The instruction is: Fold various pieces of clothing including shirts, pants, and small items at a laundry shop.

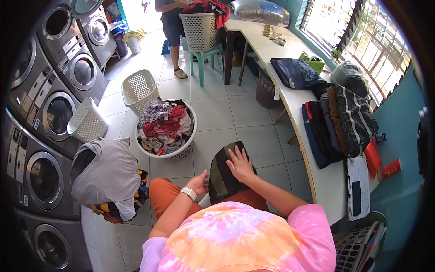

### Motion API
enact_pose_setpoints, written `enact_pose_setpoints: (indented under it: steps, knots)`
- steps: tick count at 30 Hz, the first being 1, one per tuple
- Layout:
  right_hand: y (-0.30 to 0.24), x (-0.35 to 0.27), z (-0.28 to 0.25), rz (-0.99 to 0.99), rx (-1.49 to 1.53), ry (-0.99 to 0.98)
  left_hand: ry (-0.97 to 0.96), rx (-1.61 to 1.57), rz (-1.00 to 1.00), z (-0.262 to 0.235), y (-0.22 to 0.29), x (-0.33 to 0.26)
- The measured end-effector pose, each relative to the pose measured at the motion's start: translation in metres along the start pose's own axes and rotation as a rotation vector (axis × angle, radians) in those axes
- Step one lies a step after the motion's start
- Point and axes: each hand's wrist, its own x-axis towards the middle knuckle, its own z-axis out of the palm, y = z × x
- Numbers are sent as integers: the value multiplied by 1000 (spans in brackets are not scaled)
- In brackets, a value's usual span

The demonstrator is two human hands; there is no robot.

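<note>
A folded green and black garment (222, 174) lies across my right thigh. My right hand (240, 164) rests flat on its upper right part with the fingers spread, gripping nothing. Beside the garment's left edge is my left hand (198, 183), thumb up and fingers stretched toward the cloth. Whether those fingertips touch it I cannot make out. A round white laundry basket (194, 136) heaped with crumpled red, grey and patterned clothes stands on the floor ahead. To my left, a grey cloth (106, 170) tops another pile of clothes.
Stacked washing machines (45, 177) line the left side. Two pale baskets (88, 120) stand near them. A long white table (294, 111) on the right bears folded clothes (331, 122) and folded jeans (297, 72). Ahead, a person (174, 36) stands by a full basket (198, 31) on a green stool (206, 61).
</note>
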Motion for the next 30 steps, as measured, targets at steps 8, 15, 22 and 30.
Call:
enact_pose_setpoints:
  steps: [8, 15, 22, 30]
  knots:
    - [30, -3, 26, -22, 239, 40, -292, -241, 65, 11, -6, -10]
    - [14, 1, 26, 306, 296, -140, -269, -55, 407, 39, 46, -57]
    - [-31, 32, -50, 553, 1163, -276, -330, 643, 729, 128, 148, -170]
    - [56, 51, -27, 134, 2407, -977, -9, 1700, 1443, 160, 99, -153]
